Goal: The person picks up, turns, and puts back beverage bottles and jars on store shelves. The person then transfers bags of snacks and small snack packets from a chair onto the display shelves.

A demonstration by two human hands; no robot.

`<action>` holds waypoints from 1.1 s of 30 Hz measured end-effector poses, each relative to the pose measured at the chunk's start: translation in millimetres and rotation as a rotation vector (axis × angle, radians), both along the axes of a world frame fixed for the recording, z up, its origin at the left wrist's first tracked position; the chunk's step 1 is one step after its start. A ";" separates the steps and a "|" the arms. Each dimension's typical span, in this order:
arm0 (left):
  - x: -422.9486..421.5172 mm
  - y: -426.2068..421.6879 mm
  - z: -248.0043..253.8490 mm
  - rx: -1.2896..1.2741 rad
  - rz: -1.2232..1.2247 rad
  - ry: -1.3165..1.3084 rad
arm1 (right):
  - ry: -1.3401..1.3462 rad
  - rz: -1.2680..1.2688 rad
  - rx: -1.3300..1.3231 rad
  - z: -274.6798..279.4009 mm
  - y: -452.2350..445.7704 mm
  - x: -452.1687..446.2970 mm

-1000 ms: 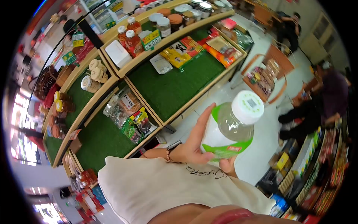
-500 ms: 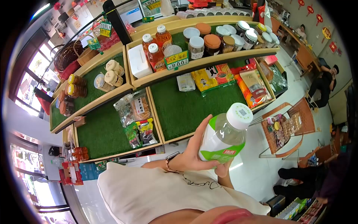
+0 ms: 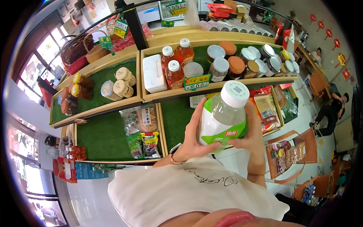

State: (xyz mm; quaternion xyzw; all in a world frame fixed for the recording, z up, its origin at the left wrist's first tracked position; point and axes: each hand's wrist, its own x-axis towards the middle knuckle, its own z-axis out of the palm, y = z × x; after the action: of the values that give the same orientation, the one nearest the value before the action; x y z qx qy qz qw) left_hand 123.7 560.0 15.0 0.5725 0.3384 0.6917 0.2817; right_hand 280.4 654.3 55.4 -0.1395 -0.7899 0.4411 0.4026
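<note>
A clear plastic bottle (image 3: 224,120) with a white cap and a green-and-white label is held up in front of my chest, nearly upright. My left hand (image 3: 194,134) wraps round its left side, thumb across the lower label. On the opposite side my right hand (image 3: 252,134) is closed against the bottle, its thumb also near the label's bottom. Parts of the fingers are hidden behind the bottle. Beyond it, the lower shelf (image 3: 176,125) is lined with green mat, and the bottle covers some of the packets there.
On the upper shelf stand bottles of orange liquid (image 3: 175,74), a white box (image 3: 154,73) and several lidded jars (image 3: 236,66). Snack packets (image 3: 145,125) lie lower left. A wicker chair (image 3: 291,155) holding packets is at right, with a seated person (image 3: 332,113) beyond.
My right hand has come up from beneath the bottle to grip its right side. The bottle has moved slightly left and up in view, and the shelves appear shifted right and down.
</note>
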 end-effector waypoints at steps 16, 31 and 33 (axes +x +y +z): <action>-51.5 99.9 111.0 0.031 0.313 0.528 | 0.104 0.245 0.372 102.0 140.7 -61.5; -145.5 267.4 116.6 -0.183 0.610 0.995 | 0.032 0.087 0.642 47.7 322.9 -182.5; -163.7 286.9 94.3 -0.147 0.534 0.976 | 0.055 0.101 0.638 28.0 332.3 -190.5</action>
State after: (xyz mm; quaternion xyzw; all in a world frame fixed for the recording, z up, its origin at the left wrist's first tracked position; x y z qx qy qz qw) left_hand -40.0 846.8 109.3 0.6995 0.6101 0.3683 -0.0534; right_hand 89.9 986.6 83.5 0.0453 -0.8830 0.1943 0.4248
